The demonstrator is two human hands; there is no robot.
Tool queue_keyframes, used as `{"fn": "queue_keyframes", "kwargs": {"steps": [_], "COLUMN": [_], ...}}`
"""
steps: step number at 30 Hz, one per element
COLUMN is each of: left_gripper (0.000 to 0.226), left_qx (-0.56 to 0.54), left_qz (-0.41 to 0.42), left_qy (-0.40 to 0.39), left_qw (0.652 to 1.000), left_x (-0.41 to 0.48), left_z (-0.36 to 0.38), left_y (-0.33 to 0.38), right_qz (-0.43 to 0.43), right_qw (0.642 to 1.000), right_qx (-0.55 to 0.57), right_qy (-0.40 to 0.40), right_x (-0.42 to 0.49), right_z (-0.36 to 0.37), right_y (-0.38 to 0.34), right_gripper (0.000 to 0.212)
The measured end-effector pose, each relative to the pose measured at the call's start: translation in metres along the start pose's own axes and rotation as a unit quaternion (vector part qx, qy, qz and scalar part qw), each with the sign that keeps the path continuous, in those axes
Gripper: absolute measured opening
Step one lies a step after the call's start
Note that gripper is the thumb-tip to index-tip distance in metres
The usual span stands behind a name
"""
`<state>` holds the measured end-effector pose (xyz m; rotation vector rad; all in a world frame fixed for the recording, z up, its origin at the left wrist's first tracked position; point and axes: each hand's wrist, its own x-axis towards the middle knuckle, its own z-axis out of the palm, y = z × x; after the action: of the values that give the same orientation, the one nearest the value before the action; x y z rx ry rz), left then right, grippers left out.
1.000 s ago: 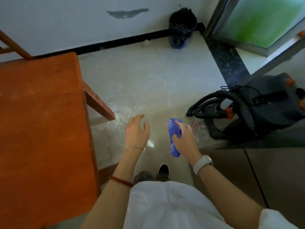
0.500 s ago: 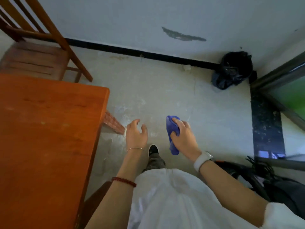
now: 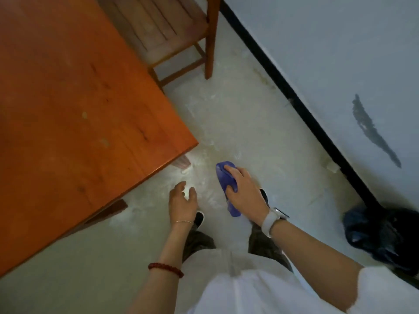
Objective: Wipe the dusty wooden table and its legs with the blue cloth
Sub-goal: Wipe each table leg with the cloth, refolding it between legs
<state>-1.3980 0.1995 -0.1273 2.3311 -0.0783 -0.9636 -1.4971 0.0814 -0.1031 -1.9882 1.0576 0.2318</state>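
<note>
The crumpled blue cloth (image 3: 223,175) is in the air above the pale, dusty floor (image 3: 249,123), just beside the near corner of the orange-brown wooden bench (image 3: 68,109) but not touching it. The right hand (image 3: 244,196) grips it: the fingers (image 3: 233,169) curl over its top, and its lower end hangs out under the palm. I see a white watch (image 3: 271,219) on that wrist. The left hand (image 3: 182,205) is to the left of the cloth, its fingers relaxed, a little bent, holding nothing. Behind the bench stands a brown slatted wooden chair (image 3: 163,30). A black bag (image 3: 390,234) lies at the grey wall (image 3: 340,53).
</note>
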Motion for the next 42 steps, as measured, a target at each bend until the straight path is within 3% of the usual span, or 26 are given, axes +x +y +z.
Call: {"fn": "queue_keyframes", "kwargs": {"steps": [5,10,17,24,28,31,36,40,42], "left_gripper": [0.039,0.044,0.050,0.069,0.089,0.082,0.056,0.044,0.052], "left_qx": [-0.158,-0.266,-0.338,-0.369,-0.384,-0.407,-0.383,-0.369,-0.353], "left_qz": [-0.052,-0.070,-0.045,0.005,0.014,-0.006,0.037,0.075,0.098], "left_qy": [0.138,0.234,0.300,0.390,0.499,0.570,0.658,0.692,0.688], "left_qw": [0.976,0.933,0.891,0.844,0.776,0.714,0.647,0.616,0.627], "left_x": [0.013,0.031,0.044,0.085,0.130,0.153,0.179,0.195,0.197], "left_z": [0.054,0.095,0.116,0.117,0.125,0.127,0.128,0.131,0.131], "left_y": [0.010,0.005,-0.006,0.046,0.061,0.061,0.049,0.029,0.021], "right_qz": [-0.120,-0.181,-0.244,-0.350,-0.476,-0.560,-0.691,-0.769,-0.788], "right_qw": [0.989,0.978,0.962,0.921,0.848,0.786,0.671,0.565,0.524], "right_qx": [-0.024,0.028,0.063,0.068,0.058,0.075,0.158,0.260,0.301], "right_qy": [-0.086,-0.096,-0.107,-0.160,-0.227,-0.252,-0.217,-0.148,-0.115], "right_x": [0.057,0.100,0.137,0.201,0.264,0.302,0.328,0.333,0.329], "right_z": [-0.008,0.006,0.038,0.029,0.021,0.028,0.057,0.084,0.088], "right_y": [0.036,0.060,0.069,0.060,0.047,0.034,0.015,-0.002,-0.008], "right_gripper": [0.052,0.052,0.056,0.052,0.054,0.055,0.053,0.050,0.048]}}
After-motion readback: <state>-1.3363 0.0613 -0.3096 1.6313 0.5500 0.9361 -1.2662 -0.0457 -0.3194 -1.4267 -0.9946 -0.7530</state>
